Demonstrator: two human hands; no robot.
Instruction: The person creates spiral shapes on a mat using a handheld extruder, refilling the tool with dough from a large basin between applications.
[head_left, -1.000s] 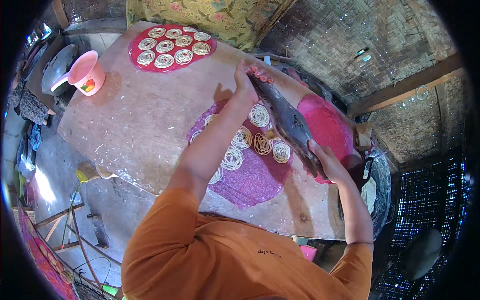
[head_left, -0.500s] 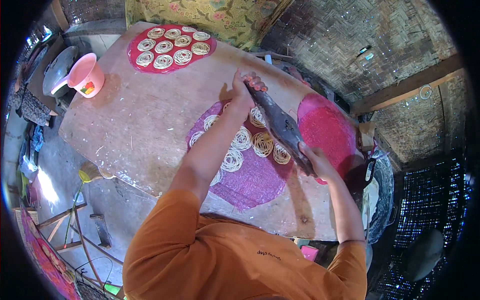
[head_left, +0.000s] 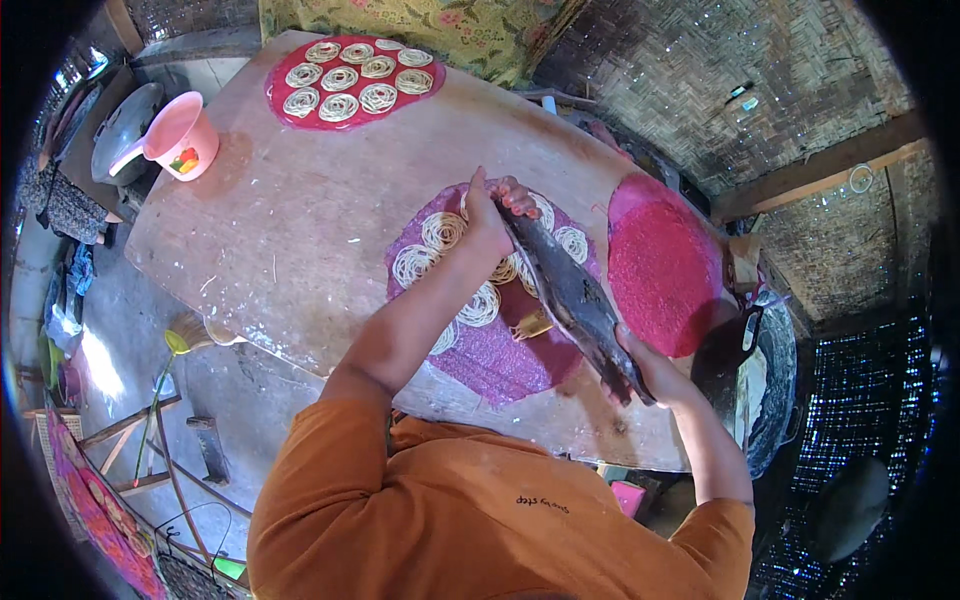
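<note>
In the head view, both our hands are closed round one dark wooden tool [head_left: 577, 295], held slantwise above the wooden table [head_left: 290, 215]. Our left hand [head_left: 488, 222] clasps its end towards the far edge, fingers curled over; our right hand [head_left: 655, 374] grips the other end, nearer the near edge, thumb on top. The tool lies between the two grips. Under its middle we see one brass-coloured cylinder [head_left: 534, 323] with pale strands at its mouth; we cannot tell how the two join.

Below is one purple mat [head_left: 505, 365], towards the near edge, with at least seven pale coils [head_left: 480, 304]; our left arm and the tool hide part of it, so we cannot finish that count. One red mat [head_left: 355, 120] at the far left corner bears eleven coils. One pink-red mat [head_left: 665, 270] lies by the right edge, and one pink dipper [head_left: 183, 145] stands at the left edge.
</note>
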